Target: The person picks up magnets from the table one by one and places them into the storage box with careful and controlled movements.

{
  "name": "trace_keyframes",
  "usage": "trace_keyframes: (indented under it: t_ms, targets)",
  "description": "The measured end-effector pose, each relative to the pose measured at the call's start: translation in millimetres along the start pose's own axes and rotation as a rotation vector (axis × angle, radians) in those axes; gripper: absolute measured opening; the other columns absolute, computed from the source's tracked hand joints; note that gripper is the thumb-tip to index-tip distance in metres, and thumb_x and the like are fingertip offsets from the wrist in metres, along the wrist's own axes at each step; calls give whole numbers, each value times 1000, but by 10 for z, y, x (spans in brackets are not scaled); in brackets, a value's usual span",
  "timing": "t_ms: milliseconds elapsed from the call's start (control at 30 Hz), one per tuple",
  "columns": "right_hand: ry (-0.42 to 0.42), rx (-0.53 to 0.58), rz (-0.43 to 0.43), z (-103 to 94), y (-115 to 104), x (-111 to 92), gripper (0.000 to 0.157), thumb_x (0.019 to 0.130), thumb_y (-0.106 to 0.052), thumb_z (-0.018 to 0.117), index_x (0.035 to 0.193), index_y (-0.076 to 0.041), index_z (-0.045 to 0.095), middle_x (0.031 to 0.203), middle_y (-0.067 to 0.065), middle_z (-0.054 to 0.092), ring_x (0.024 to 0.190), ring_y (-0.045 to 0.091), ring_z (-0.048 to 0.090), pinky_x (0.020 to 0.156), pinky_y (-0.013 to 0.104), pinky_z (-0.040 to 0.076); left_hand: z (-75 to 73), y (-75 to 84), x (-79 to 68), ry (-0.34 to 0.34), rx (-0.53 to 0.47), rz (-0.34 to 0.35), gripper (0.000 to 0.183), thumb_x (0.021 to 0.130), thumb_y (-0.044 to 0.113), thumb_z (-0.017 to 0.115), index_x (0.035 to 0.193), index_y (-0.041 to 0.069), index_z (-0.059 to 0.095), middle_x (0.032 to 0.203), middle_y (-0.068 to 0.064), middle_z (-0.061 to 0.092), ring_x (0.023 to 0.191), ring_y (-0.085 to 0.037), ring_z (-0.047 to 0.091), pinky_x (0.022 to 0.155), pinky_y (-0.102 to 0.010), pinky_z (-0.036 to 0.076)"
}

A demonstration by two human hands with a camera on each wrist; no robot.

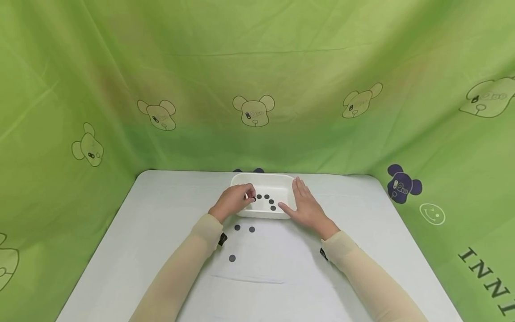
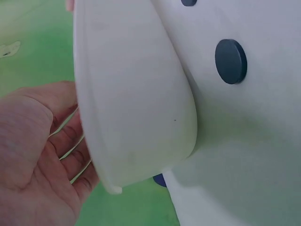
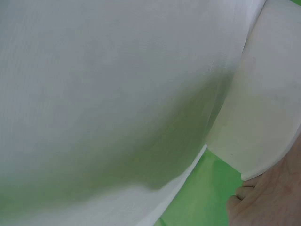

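Note:
A white rectangular tray [image 1: 263, 214] stands near the far edge of the table, with several small black discs [image 1: 271, 201] inside it. My left hand [image 1: 234, 200] reaches over the tray's left side and pinches one black disc between thumb and fingertips, low inside the tray. In the left wrist view the tray wall [image 2: 136, 94] hides the fingertips. My right hand [image 1: 307, 208] lies along the tray's right end, fingers stretched out and the thumb over the front corner. Its palm side touches the rim.
On the white table in front of the tray lie two black discs, a left one [image 1: 237, 227] and a right one [image 1: 251, 229]. A third disc [image 1: 232, 258] is nearer to me. Green printed cloth [image 1: 257, 147] hangs behind the table and along both sides.

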State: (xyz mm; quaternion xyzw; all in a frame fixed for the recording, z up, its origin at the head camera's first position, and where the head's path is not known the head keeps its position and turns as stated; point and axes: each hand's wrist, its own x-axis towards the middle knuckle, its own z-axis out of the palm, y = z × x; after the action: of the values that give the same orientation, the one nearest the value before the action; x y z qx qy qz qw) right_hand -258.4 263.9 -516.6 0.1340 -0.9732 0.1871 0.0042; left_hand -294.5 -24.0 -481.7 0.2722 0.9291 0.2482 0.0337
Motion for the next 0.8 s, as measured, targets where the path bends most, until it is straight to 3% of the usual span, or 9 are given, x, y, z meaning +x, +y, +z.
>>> trace_keyframes:
  t_ms: [333, 800]
  targets:
    - [-5, 1, 11, 42, 19, 1, 110, 105, -69, 50, 169, 6, 1, 178, 24, -4, 166, 37, -3, 135, 49, 6, 59, -55, 150, -44, 50, 7, 6, 103, 19, 76, 106, 18, 71, 106, 3, 77, 96, -16, 70, 88, -36, 58]
    - [14, -10, -2, 50, 21, 12, 109, 105, -67, 51, 168, 8, 3, 178, 26, -1, 165, 41, 1, 135, 51, 8, 199, -102, 281, -74, 58, -69, 4, 102, 19, 74, 106, 17, 72, 104, 3, 75, 93, -16, 67, 91, -38, 56]
